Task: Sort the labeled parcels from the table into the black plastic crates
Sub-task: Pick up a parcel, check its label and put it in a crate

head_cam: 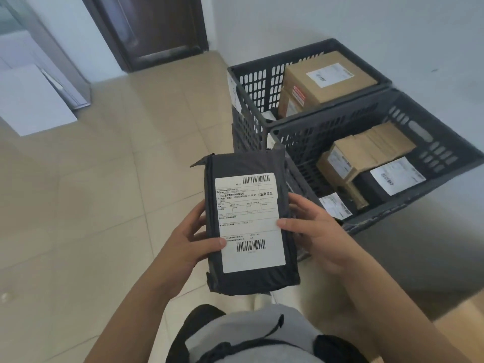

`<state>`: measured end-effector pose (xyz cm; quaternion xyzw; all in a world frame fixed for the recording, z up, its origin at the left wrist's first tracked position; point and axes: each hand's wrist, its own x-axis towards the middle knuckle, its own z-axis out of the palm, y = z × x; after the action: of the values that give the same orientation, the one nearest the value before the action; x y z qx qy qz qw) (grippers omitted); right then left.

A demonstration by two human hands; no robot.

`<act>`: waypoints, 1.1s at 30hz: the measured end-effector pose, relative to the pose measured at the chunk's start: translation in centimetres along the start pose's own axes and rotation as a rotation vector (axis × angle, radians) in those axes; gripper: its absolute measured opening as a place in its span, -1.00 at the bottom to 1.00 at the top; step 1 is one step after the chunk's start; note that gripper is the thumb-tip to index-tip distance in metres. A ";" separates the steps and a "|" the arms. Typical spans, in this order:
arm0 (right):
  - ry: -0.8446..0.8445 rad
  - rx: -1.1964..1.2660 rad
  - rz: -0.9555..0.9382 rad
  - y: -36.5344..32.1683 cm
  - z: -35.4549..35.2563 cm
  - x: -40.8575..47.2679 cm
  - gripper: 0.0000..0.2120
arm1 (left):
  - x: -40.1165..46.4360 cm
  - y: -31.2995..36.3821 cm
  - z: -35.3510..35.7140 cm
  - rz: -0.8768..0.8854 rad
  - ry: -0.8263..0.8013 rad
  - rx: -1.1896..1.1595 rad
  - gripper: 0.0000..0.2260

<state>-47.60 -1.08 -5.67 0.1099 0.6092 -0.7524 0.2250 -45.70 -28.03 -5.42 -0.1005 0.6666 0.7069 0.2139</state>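
Black plastic is wrapping the one parcel that both hands are gripping above the beige tiled floor, the left hand and right hand curling round its sides. Two black crates are sitting side by side against the white wall, each holding several labelled parcels. Open floor is stretching left toward a dark door.
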 end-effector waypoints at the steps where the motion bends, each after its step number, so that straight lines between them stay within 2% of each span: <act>1: 0.006 -0.011 0.000 -0.2 0.3 1.1 -0.55 | 0.9 0.1 -0.6 -0.002 0.011 -0.010 -0.29; 6: 0.042 -0.051 -0.004 -1.4 2.1 5.1 -0.52 | 5.5 1.1 -4.0 -0.034 -0.023 -0.042 -0.31; 15: 0.265 0.080 -0.072 -4.4 6.7 11.1 -0.53 | 17.3 6.8 -10.6 -0.037 -0.366 0.015 -0.26; 19: 0.406 0.142 -0.113 -5.8 8.8 12.5 -0.57 | 22.2 9.4 -11.8 -0.058 -0.517 0.052 -0.34; 23: 0.584 0.188 -0.133 -5.5 10.0 11.4 -0.58 | 25.6 11.3 -10.5 -0.110 -0.686 0.165 -0.33; 28: 0.753 0.340 -0.163 -4.2 8.9 8.8 -0.50 | 28.5 12.3 -5.3 -0.186 -0.880 0.310 -0.30; 31: 0.857 0.413 -0.148 -3.7 6.8 8.3 -0.63 | 30.0 12.7 -1.2 -0.213 -0.972 0.396 -0.42; 33: 0.913 0.442 -0.109 -3.6 4.7 8.6 -0.70 | 31.3 13.2 1.5 -0.224 -0.996 0.492 -0.42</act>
<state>-56.31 -6.78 -5.25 0.4405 0.4766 -0.7492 -0.1322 -79.03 -21.55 -6.77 0.2279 0.6157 0.4656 0.5934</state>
